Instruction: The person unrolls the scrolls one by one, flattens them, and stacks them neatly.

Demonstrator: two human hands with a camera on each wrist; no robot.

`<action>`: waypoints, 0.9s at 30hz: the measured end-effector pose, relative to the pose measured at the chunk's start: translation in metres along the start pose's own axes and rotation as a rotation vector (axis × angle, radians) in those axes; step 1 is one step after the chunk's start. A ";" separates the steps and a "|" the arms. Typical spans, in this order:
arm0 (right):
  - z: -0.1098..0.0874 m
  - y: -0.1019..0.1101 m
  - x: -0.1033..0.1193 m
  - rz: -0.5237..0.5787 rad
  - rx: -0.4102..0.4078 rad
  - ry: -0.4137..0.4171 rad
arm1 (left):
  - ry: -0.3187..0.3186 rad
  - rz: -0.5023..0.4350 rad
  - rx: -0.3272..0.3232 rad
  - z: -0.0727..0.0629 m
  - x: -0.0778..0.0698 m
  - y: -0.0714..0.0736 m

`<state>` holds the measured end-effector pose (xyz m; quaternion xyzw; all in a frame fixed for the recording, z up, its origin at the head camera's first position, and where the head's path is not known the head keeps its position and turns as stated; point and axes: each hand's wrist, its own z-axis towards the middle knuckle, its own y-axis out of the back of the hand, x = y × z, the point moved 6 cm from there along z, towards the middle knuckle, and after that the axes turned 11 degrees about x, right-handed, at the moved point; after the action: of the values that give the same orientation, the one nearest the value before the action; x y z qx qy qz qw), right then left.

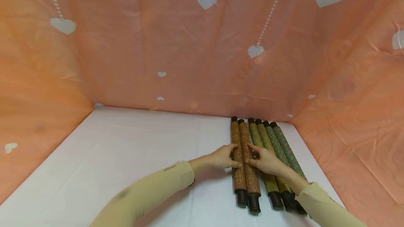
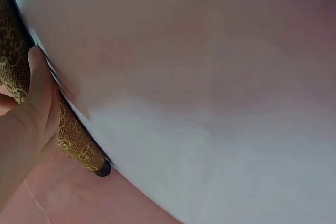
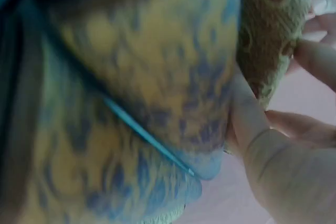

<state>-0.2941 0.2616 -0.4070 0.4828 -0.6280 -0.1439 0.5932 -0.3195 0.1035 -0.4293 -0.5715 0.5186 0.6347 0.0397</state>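
Note:
Two brown scrolls with gold patterns and dark end knobs lie side by side on the white surface. My left hand (image 1: 222, 157) grips the left brown scroll (image 1: 239, 179) near its middle, thumb nearer me. On the right brown scroll (image 1: 252, 181), my right hand (image 1: 268, 160) has its thumb and fingertips around the right side. In the left wrist view, the thumb lies along the brown scroll (image 2: 81, 142). Blurred yellowish scrolls (image 3: 157, 66) fill much of the right wrist view, beside the held brown scroll (image 3: 265, 30).
Right of the brown pair lie two olive-yellow scrolls (image 1: 270, 183) and two green scrolls (image 1: 285, 146), partly under my right forearm. White cloth (image 1: 142, 136) covers the surface. An orange curtain (image 1: 176, 55) with pale hearts encloses the back and sides.

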 end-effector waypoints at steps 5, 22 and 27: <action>-0.003 -0.008 0.006 0.036 -0.053 0.027 | 0.004 0.009 0.009 -0.008 0.003 0.000; 0.003 -0.054 0.060 0.419 -0.040 0.074 | -0.022 0.002 -0.024 -0.077 0.027 0.030; 0.014 -0.077 0.083 0.436 -0.044 0.117 | 0.003 0.049 -0.036 -0.102 0.042 0.038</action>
<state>-0.2587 0.1543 -0.4179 0.3301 -0.6787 0.0022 0.6561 -0.2881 -0.0087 -0.4192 -0.5603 0.5209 0.6439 0.0129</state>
